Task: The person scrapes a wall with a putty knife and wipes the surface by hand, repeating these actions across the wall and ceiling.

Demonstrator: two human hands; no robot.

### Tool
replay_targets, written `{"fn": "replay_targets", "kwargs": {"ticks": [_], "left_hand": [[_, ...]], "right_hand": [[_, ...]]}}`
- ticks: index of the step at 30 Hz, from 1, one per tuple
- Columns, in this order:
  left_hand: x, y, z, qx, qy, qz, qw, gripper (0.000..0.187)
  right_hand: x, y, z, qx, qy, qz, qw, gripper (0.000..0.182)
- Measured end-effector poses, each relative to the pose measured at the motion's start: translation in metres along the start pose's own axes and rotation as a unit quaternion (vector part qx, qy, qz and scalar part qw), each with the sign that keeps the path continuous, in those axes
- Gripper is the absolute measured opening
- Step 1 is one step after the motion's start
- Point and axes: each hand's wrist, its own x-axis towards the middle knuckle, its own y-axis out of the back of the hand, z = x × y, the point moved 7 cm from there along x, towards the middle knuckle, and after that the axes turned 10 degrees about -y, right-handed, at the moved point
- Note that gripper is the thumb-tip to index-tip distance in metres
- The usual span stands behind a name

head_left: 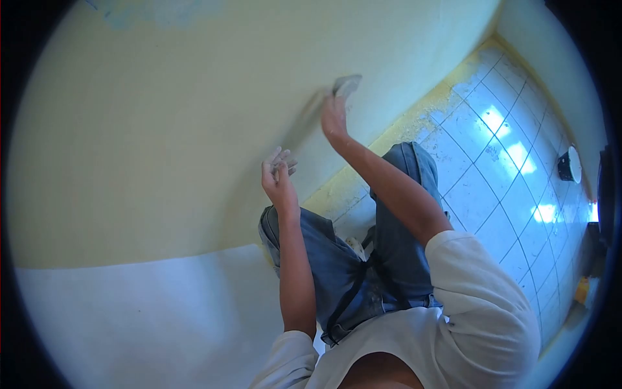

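Against the pale yellow wall, my right hand is raised, its fingers on a flat grey piece that looks like sandpaper. The motion blurs those fingers a little. My left hand hovers in front of the wall, lower and to the left. Its fingers are loosely bent and apart, with whitish dust on them, and I see nothing held there.
My bent knees in blue jeans are close to the wall. White floor tiles have dust and crumbs along the wall's foot. A black and white bucket stands at the right. A white surface lies lower left.
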Motion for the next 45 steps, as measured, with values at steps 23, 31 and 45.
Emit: {"fn": "replay_targets", "kwargs": {"ticks": [23,31,45], "left_hand": [[-0.030,0.075,0.004,0.047,-0.030,0.075,0.996,0.038],[-0.028,0.044,0.010,-0.033,-0.019,0.037,0.999,0.034],[-0.001,-0.076,-0.022,-0.103,-0.032,-0.012,0.994,0.050]], "right_hand": [[-0.102,-0.047,-0.062,-0.036,0.100,-0.129,0.986,0.108],[-0.098,-0.010,-0.064,-0.048,0.113,-0.126,0.984,0.082],[-0.041,0.045,-0.047,0.016,0.015,-0.301,0.953,0.039]]}}
